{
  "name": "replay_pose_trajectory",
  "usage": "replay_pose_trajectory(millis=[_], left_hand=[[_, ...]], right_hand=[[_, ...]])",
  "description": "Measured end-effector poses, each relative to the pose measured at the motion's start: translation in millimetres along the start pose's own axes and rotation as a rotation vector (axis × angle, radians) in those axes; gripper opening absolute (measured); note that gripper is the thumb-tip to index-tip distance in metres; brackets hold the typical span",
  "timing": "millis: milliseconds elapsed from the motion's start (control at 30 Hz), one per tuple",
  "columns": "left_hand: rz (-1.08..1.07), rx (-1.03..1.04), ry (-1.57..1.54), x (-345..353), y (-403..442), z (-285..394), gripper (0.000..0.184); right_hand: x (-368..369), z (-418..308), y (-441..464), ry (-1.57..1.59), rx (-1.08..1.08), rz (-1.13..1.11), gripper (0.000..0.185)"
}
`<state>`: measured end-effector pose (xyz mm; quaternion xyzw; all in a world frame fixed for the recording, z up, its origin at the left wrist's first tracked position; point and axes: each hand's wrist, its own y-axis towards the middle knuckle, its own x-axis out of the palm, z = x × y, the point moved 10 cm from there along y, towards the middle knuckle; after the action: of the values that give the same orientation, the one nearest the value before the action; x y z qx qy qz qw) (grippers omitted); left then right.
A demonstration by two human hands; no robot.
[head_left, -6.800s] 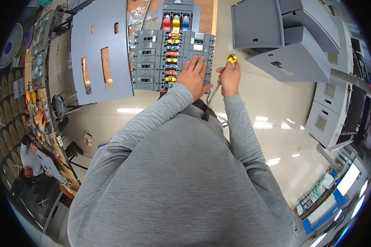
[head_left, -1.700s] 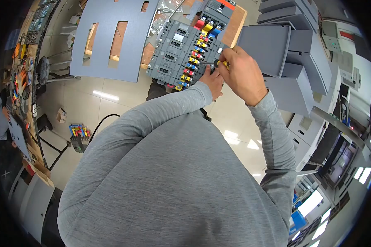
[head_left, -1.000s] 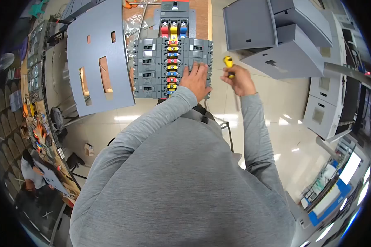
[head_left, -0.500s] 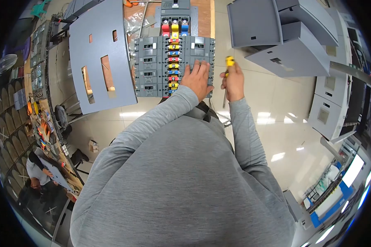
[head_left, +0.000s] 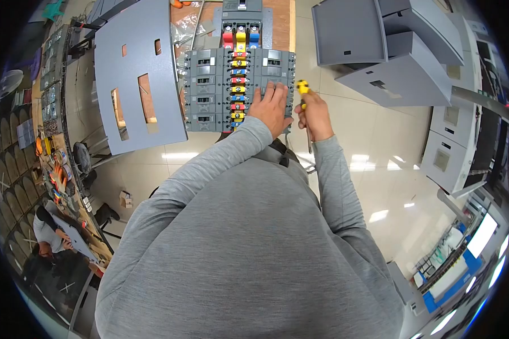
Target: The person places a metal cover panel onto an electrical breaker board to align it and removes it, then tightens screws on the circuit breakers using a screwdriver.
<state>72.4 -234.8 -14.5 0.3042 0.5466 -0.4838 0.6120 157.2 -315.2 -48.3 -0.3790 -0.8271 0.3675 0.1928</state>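
My left hand [head_left: 271, 110] lies with fingers stretched over the lower part of the right-hand column of grey circuit breakers [head_left: 274, 63], thumb out to the right. In my right hand [head_left: 318, 117], just right of that column, is a screwdriver [head_left: 303, 86] with a yellow and black handle. Its handle end points away from me and its thin shaft runs back toward my body. Between the two breaker columns runs a row of red, yellow and blue busbar ends [head_left: 238, 80]. A larger breaker [head_left: 242, 5] sits above, joined by three coloured bars.
A grey panel with cutouts [head_left: 133, 107] stands left of the breakers. Grey metal boxes [head_left: 404, 73] are stacked at the right. A clear plastic bag [head_left: 188, 28] lies on the wooden bench behind. At far left, another person [head_left: 50, 234] handles a panel beside a tool-covered bench.
My right hand has moved slightly left with the screwdriver, bringing its handle nearer to the breakers' right edge. My left hand rests in about the same place.
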Motion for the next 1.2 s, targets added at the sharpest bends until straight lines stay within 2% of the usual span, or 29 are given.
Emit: replay_pose_trajectory(millis=[100, 133, 233, 267, 400, 500, 533, 667, 767, 800, 900, 933, 1033, 1167, 1200], left_hand=[[-0.001, 0.003, -0.008, -0.2, -0.3, 0.8, 0.086], [-0.003, 0.001, -0.007, -0.7, 0.6, 0.1, 0.086], [-0.009, -0.001, -0.019, 0.0, -0.8, -0.8, 0.086], [-0.006, -0.002, -0.028, -0.1, 0.3, -0.3, 0.086], [0.019, 0.002, -0.044, -0.9, -0.5, -1.4, 0.085], [0.034, 0.008, -0.050, -0.8, -0.7, -1.2, 0.084], [0.035, 0.012, -0.054, -1.4, -1.8, -0.5, 0.084], [0.030, 0.005, -0.048, -3.6, -1.2, 0.5, 0.085], [0.045, -0.002, -0.046, -1.9, -0.6, -0.7, 0.085], [0.047, -0.003, -0.051, -1.8, -1.0, -0.4, 0.084], [0.055, -0.011, -0.054, -2.7, -0.9, 0.2, 0.084], [0.048, -0.012, -0.043, -3.2, -2.3, 1.0, 0.084], [0.056, -0.037, -0.038, -0.3, -1.3, 0.3, 0.085], [0.027, -0.041, -0.042, -1.2, -1.3, 2.0, 0.086], [0.029, -0.041, -0.043, -0.7, -2.1, 2.0, 0.086]], right_hand=[[-28.6, -15.0, -5.1, 0.109, -0.289, 0.380, 0.026], [-26.0, -9.4, -1.3, 0.051, -0.249, 0.368, 0.025], [0.1, 11.4, 3.3, -0.072, 0.058, -0.046, 0.027], [-7.0, 6.0, -0.6, -0.002, 0.057, -0.013, 0.028], [-33.5, -12.6, -8.9, 0.185, -0.265, 0.360, 0.028], [2.8, 19.3, 7.8, -0.107, 0.043, -0.030, 0.030], [-2.3, 14.5, 3.0, -0.044, 0.103, -0.061, 0.029], [-38.7, -0.1, 5.0, 0.193, -0.195, 0.330, 0.028], [2.8, 27.3, 11.5, 0.007, 0.077, -0.056, 0.029], [-1.2, 20.3, 8.8, -0.039, 0.043, -0.045, 0.030], [-21.3, 9.1, 4.0, 0.138, -0.087, 0.147, 0.028], [-29.9, 4.6, 3.3, 0.152, -0.185, 0.278, 0.027], [7.9, 21.2, 7.2, -0.090, -0.009, -0.058, 0.038], [-23.4, -0.8, 5.2, 0.089, -0.198, 0.197, 0.035], [-28.2, -10.9, -2.7, 0.089, -0.280, 0.337, 0.035]])
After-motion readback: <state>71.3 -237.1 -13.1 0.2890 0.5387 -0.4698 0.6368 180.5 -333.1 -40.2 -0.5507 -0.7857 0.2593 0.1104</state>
